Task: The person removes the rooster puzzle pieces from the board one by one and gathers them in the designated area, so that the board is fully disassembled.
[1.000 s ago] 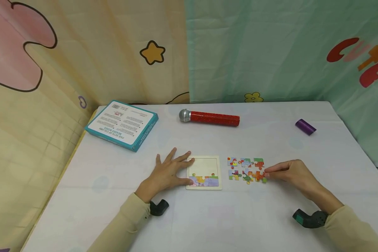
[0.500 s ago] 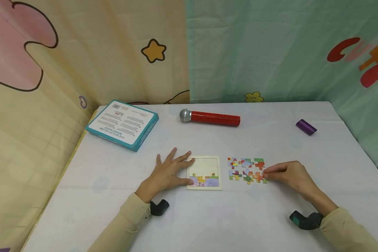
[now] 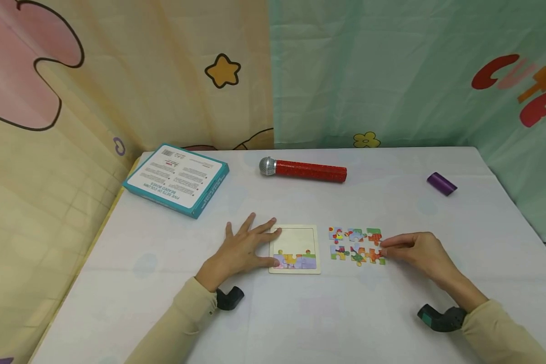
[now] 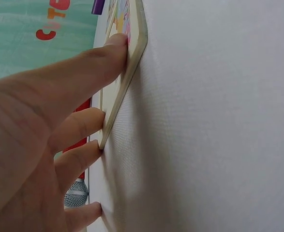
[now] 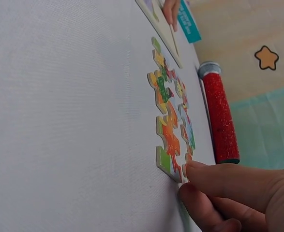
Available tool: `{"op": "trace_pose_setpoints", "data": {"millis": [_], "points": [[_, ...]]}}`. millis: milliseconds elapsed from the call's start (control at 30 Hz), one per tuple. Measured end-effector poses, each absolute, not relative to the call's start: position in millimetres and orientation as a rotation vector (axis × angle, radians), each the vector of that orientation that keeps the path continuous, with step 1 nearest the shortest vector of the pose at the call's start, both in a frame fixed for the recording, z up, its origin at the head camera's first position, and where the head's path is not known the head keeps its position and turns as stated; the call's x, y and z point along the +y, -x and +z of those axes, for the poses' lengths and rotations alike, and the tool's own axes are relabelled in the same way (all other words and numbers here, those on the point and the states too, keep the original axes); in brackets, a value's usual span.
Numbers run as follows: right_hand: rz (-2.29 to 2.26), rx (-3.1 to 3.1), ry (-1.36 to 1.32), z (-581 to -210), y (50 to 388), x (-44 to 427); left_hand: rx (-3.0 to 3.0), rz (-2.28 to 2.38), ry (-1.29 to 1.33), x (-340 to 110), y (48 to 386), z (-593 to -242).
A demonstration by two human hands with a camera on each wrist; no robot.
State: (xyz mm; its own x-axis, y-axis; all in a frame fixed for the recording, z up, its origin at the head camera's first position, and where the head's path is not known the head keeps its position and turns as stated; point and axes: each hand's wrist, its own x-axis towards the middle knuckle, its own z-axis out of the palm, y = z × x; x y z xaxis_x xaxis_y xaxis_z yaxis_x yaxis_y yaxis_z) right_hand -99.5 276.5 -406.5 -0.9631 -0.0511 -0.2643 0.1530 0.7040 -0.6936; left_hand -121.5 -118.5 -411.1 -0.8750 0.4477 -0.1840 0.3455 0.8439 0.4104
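Puzzle tray (image 3: 296, 240): I see it flat on the white table (image 3: 300, 308), its left edge under the fingers of the left hand (image 3: 237, 250).
Seated pieces (image 3: 296, 262): they form a strip along the tray's near side, just right of the left thumb; the area beyond is bare.
Left-hand fingers: spread wide, thumb laid on the tray's face, the next two fingertips at its left edge and far corner, the others out on the cloth. I take this as steadying the tray.
Loose pieces (image 3: 357, 254): two rows of three, between the left fingertips and those of the right hand (image 3: 414, 248); I judge they are laid out apart so each stays visible and easy to reach.
Right-hand fingers: thumb and index tips close together at the right end of the rows, touching or almost touching them. I cannot tell whether they pinch a piece.
Microphone (image 3: 305, 169): red, lying beyond both hands' fingertips.
Blue-edged box (image 3: 176, 179): beyond the left fingers and further left.
Purple object (image 3: 442, 183): beyond the right fingers, slightly right.
Change: against a second ago, the right wrist and fingertips sit slightly further left; the left hand and tray look unmoved, and I cannot make out any shift in the pieces.
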Motion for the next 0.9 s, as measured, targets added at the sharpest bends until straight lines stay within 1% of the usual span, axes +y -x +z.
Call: {"op": "trace_pose_setpoints", "data": {"millis": [200, 367, 567, 900], "points": [[-1.146, 2.671, -0.045, -402.9, 100.8, 274.9, 2.741, 0.518, -0.635, -118.6, 121.1, -408.6], [-1.256, 2.623, 0.02, -400.5, 105.4, 261.9, 2.71, 0.439, -0.684, -121.6, 122.2, -404.1], [-1.301, 2.611, 0.111, -398.3, 112.0, 232.7, 2.676, 0.382, -0.734, -125.3, 123.1, -400.7], [-1.24, 2.604, 0.332, -402.8, 116.9, 170.2, 2.693, 0.396, -0.724, -125.2, 122.3, -402.7]]}}
